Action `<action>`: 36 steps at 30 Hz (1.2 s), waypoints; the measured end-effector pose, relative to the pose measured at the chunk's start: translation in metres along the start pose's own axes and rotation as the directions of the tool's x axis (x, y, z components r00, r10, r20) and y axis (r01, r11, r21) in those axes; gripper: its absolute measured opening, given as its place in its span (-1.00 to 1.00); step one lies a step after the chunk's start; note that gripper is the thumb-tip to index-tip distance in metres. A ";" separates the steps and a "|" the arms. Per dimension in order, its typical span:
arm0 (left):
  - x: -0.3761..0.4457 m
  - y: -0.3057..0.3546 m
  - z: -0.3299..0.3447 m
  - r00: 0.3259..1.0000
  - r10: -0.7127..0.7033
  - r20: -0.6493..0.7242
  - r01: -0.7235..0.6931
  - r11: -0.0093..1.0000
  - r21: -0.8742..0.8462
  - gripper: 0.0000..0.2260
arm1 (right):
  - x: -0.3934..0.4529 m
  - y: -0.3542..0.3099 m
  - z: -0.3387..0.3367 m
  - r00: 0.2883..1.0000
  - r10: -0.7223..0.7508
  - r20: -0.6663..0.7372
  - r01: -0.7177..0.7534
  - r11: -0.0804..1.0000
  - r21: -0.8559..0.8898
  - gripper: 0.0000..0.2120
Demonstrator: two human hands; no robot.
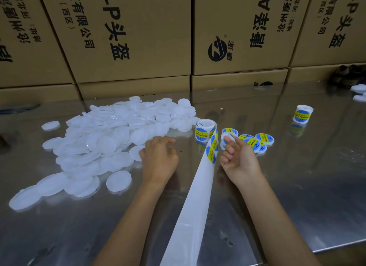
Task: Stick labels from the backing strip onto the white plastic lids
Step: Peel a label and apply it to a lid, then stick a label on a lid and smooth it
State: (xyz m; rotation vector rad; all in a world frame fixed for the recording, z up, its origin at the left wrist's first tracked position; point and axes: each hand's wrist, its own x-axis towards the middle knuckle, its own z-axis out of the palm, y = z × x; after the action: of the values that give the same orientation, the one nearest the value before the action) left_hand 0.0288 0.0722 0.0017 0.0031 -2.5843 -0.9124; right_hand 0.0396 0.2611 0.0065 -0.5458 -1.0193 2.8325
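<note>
A large pile of white plastic lids [111, 135] is spread over the left half of the steel table [297, 186]. A roll of blue and yellow labels [205, 130] stands at mid-table, and its white backing strip [190, 206] runs down toward me between my arms. My left hand [158, 158] is palm down with loosely curled fingers at the pile's right edge, beside a single lid [136, 152]. My right hand [238, 156] pinches a peeled label [225, 140] at its fingertips, just right of the strip. Several labelled lids [257, 142] lie behind that hand.
A second label roll [302, 114] stands at the far right of the table. A few more white lids [359, 91] lie at the right edge. Stacked cardboard boxes [138, 38] wall off the back of the table. The table's front edge [336, 248] shows at lower right.
</note>
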 end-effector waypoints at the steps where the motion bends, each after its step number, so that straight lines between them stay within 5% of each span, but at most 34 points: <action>1: 0.001 -0.003 -0.002 0.999 -0.010 -0.035 0.013 0.996 0.089 -0.65 | 0.000 0.000 -0.001 1.000 -0.004 0.005 0.004 1.000 -0.002 -0.73; 9: 0.009 -0.026 -0.021 0.976 -0.190 -0.108 0.217 0.891 0.398 -0.62 | -0.002 0.005 0.005 0.989 -0.145 0.021 0.146 0.958 -0.245 -0.85; 16: 0.014 -0.036 -0.030 0.954 -0.268 -0.131 0.299 0.872 0.389 -0.66 | -0.007 0.019 0.012 0.847 -0.508 0.156 0.467 0.571 -0.675 -0.89; 22: 0.019 -0.035 -0.029 0.947 -0.281 -0.159 0.280 0.960 -0.028 -0.74 | -0.008 0.029 0.010 0.651 -0.639 0.410 0.571 0.057 -0.819 -0.88; 24: 0.021 -0.034 -0.029 0.946 -0.290 -0.144 0.271 0.953 -0.139 -0.81 | -0.006 0.030 0.005 0.657 -0.602 0.453 0.521 -0.071 -0.850 -0.77; 27: 0.024 -0.028 -0.030 0.950 -0.302 -0.086 0.256 0.903 -0.345 -0.81 | -0.003 0.034 0.001 0.720 -0.511 0.470 0.467 -0.144 -0.872 -0.64; 31: 0.020 -0.017 -0.026 0.937 -0.308 0.165 0.330 0.623 -0.709 -0.84 | 0.001 0.040 -0.002 0.773 -0.367 0.518 0.465 -0.229 -0.855 -0.57; 36: 0.011 0.001 -0.010 0.944 -0.177 0.280 0.331 0.478 -0.813 -0.87 | 0.001 0.043 -0.004 0.771 -0.324 0.549 0.472 -0.288 -0.833 -0.61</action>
State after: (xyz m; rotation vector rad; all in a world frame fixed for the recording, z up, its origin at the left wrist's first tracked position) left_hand 0.0220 0.0654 0.0130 0.0457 -1.9713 -2.3163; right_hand 0.0418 0.2305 -0.0242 0.0632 -2.6299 0.8506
